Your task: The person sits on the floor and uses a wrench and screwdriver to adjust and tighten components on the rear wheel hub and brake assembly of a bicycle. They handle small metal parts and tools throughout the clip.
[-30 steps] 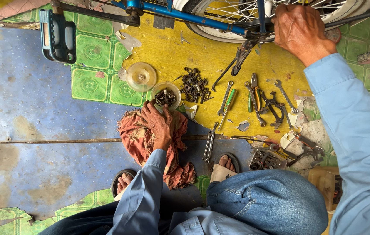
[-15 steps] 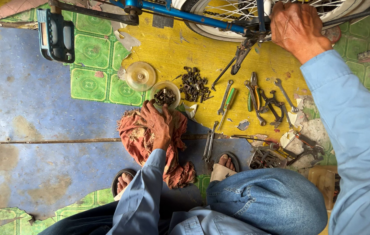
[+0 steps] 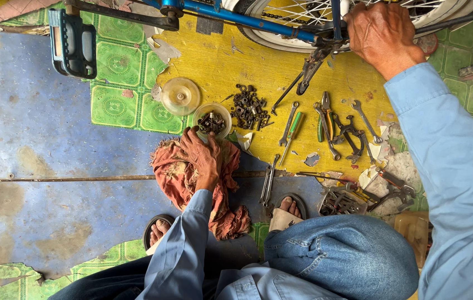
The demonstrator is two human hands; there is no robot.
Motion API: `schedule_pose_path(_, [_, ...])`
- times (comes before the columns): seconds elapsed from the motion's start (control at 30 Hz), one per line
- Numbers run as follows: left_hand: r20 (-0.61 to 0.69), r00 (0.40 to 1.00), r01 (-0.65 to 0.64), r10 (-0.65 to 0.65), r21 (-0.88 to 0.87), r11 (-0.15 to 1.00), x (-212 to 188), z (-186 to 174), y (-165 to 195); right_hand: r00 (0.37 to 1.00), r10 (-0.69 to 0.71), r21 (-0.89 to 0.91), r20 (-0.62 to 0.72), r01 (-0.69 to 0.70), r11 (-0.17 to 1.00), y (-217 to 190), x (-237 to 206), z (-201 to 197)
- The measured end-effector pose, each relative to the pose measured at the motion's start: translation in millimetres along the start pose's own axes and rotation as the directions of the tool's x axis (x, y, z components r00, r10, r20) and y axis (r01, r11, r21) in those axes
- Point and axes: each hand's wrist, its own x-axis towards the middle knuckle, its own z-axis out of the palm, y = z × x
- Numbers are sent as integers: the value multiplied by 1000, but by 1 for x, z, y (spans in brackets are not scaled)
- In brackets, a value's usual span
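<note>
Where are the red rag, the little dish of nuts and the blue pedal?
red rag (image 3: 172,169), head view, bare left edge of the cloth.
dish of nuts (image 3: 212,120), head view, its middle.
blue pedal (image 3: 72,43), head view, pedal body.

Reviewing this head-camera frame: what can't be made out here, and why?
- Bicycle wheel: cut off by the top edge of the head view.
- Right hand: what its fingers grip at the wheel is hidden under the hand itself.
- Left hand: palm pressed on the red rag; anything beneath is hidden.
- Small dish: the parts in it are too small to tell apart.
</note>
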Motion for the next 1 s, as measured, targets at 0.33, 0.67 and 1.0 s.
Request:
schedule_pose_path(0.33, [-1,1000,0,0,4,1000,0,2,-2,1000,12,-51,-13,-13,999,-1,-2,1])
schedule_pose_path(0.67, [0,1000,-10,10,14,1000,-1,1,-2,999,29,-32,-32,-30,999,0,-4,4])
schedule_pose_path(1.0, [5,1000,3,-3,19,1000,-1,4,-4,977,119,15,177,-123,992,-1,0,-4])
